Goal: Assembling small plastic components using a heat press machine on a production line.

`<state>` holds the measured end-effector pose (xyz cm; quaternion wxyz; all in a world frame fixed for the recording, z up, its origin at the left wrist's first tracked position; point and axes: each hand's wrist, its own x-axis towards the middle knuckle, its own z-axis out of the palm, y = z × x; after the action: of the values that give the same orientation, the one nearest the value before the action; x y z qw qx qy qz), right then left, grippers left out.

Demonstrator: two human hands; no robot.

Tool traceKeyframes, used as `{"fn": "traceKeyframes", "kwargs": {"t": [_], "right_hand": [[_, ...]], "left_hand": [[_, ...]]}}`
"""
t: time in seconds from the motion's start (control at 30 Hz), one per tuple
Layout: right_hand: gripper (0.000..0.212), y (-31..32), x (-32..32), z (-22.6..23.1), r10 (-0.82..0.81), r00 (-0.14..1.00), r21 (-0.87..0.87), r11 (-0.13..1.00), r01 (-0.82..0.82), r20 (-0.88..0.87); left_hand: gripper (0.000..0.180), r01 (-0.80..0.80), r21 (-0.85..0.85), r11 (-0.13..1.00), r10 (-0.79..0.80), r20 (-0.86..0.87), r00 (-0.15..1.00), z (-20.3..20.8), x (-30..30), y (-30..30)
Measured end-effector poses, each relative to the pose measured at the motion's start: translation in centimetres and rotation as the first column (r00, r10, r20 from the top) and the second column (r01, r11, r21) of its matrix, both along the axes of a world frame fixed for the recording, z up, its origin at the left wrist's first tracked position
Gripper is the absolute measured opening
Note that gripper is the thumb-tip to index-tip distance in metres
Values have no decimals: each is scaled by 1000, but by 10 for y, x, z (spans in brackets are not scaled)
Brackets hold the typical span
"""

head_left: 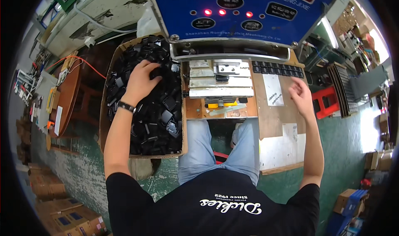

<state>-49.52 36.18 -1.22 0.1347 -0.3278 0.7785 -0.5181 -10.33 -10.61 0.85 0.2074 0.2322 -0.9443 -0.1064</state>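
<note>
My left hand (142, 80) reaches into a cardboard box (104, 111) full of small black plastic parts (160, 111); its fingers are curled down among the parts, and whether it grips one is hidden. A dark watch sits on that wrist. My right hand (301, 95) hovers with loosely spread fingers over a wooden work board (274, 119), just below a row of black parts (277, 69) lined up at the board's far edge. It holds nothing that I can see.
A blue machine panel (245, 7) with red lights stands ahead, with a metal fixture (220, 80) beneath it. A red stool (326, 102) stands at the right, cardboard boxes (62, 211) on the green floor at lower left, and a round wooden table (68, 99) at the left.
</note>
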Motion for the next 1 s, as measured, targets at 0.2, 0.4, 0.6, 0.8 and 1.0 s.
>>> {"fn": "traceKeyframes", "kwargs": {"t": [0.2,0.4,0.6,0.8,1.0], "right_hand": [[38,-82,84,47,338,915,-136,918,-372,-219],[33,-135,116,66,382,922,-79,919,-386,-59],[41,-165,117,77,433,876,235,893,-384,-211],[50,-168,114,65,378,887,103,926,-364,-265],[50,-113,52,13,69,997,-241,968,-76,-35]], "left_hand": [[32,-137,186,973,168,-162,972,23,34,36],[33,30,411,911,132,-358,924,29,51,66],[37,221,324,920,-64,-432,899,39,18,103],[44,315,233,920,-183,-456,871,36,-55,131],[45,432,108,895,-372,-353,859,29,-109,145]]}}
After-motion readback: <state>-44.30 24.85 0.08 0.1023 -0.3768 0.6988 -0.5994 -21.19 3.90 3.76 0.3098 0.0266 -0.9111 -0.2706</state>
